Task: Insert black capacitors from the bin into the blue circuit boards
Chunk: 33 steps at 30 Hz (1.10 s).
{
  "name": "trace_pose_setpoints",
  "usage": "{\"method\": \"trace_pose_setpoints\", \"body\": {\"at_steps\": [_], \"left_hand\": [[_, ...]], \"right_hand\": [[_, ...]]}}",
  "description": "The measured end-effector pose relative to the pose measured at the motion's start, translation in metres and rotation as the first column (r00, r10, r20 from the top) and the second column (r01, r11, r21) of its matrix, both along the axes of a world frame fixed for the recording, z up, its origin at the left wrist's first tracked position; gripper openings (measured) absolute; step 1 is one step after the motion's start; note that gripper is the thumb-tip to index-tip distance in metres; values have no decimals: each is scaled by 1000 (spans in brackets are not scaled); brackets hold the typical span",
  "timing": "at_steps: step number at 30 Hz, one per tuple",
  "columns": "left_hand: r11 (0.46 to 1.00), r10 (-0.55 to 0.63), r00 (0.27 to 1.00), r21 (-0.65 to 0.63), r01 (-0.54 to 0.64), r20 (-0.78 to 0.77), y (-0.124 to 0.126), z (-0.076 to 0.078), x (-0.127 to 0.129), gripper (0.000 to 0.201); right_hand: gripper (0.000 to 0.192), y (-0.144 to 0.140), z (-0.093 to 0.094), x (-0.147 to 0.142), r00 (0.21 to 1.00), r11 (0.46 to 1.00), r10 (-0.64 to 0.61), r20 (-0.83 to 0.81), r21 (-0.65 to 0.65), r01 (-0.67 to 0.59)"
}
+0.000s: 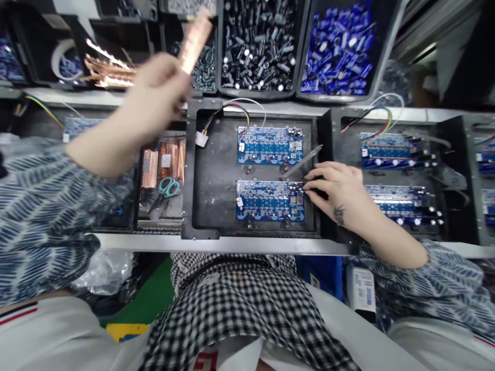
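In left hand (154, 98), copper strip (195, 38) upward-tilted

This is an electronics assembly line in a factory. Along the back stand open bins of parts sorted by kind: black capacitors (257, 44), blue capacitors (340, 44) and copper strips (106, 69). In front of them a metal rail (216, 243) carries black trays (216, 175) side by side, each holding two blue circuit boards (269, 200) with coloured wires (232, 111) running to a white plug. The next tray (402, 175) to the right holds the same boards, already fitted with capacitors. A side compartment holds more copper pieces (162, 165) and scissors (168, 188). The person sits at the line in patterned sleeve covers (42, 206) of the kind bench workers wear.
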State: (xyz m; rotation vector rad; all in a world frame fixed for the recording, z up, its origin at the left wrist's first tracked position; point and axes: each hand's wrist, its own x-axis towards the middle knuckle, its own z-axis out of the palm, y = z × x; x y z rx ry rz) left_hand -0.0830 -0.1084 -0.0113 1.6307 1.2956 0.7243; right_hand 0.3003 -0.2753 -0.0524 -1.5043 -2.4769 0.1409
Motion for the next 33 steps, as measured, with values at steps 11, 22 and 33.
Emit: {"method": "trace_pose_setpoints", "body": {"at_steps": [11, 22, 33], "left_hand": [[936, -318, 917, -72, 344, 239, -93, -12, 107, 18], [986, -163, 984, -32, 165, 69, -72, 10, 105, 14], [982, -146, 979, 97, 161, -146, -24, 7, 72, 11]], "right_hand": [[29, 5, 38, -23, 952, 977, -178, -248, 70, 201], [24, 52, 71, -87, 993, 926, -52, -110, 366, 89], [29, 115, 14, -71, 978, 980, 194, 72, 21, -195]]}}
